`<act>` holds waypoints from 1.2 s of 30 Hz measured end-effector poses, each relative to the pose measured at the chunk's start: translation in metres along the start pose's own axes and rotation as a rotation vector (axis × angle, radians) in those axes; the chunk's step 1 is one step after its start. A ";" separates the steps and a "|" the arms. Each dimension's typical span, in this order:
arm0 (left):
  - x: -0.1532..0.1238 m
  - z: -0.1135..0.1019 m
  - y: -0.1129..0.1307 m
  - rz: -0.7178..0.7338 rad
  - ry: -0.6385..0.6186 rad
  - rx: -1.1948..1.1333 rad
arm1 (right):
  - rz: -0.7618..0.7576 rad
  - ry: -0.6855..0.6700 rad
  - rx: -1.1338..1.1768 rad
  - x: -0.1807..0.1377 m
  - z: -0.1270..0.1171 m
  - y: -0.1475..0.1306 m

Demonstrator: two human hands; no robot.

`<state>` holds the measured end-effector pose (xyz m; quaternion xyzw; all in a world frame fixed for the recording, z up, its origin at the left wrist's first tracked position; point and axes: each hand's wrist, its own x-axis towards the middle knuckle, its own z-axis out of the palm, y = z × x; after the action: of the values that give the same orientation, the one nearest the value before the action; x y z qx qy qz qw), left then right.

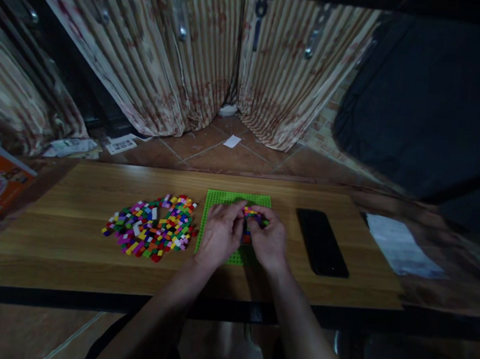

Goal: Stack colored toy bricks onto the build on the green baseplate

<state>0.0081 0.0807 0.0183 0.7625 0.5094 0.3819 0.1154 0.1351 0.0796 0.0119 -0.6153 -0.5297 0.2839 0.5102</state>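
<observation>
Both my hands meet over a green studded baseplate on the wooden table. Between them is a small block of joined toy bricks, with pink, yellow, blue and red showing. My left hand has its thumb and fingers closed against the block's left side. From the right, my right hand pinches the same block, its fingers bent around the top. My fingers cover much of the block, and I cannot tell whether it is fixed to the baseplate. Left of the baseplate lies a spread-out pile of loose coloured toy bricks.
A black phone lies on the wooden table right of the baseplate. White paper is past the table's right end, and an orange package is at the far left. Striped curtains hang behind.
</observation>
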 end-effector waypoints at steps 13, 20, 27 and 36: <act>0.001 -0.007 0.003 -0.014 -0.020 -0.046 | -0.046 0.109 0.034 0.000 -0.023 -0.005; -0.012 -0.018 0.000 -0.060 0.023 -0.131 | -0.284 0.160 -0.130 -0.009 -0.050 0.003; -0.064 -0.039 0.010 -0.263 0.150 -0.336 | -0.330 0.030 -0.102 -0.053 -0.039 -0.014; -0.232 -0.035 0.045 -0.681 0.091 -0.568 | -0.158 -0.146 0.008 -0.154 0.031 -0.019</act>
<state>-0.0295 -0.1481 -0.0400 0.4717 0.6110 0.4799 0.4169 0.0580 -0.0564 -0.0102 -0.5472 -0.6114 0.2889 0.4933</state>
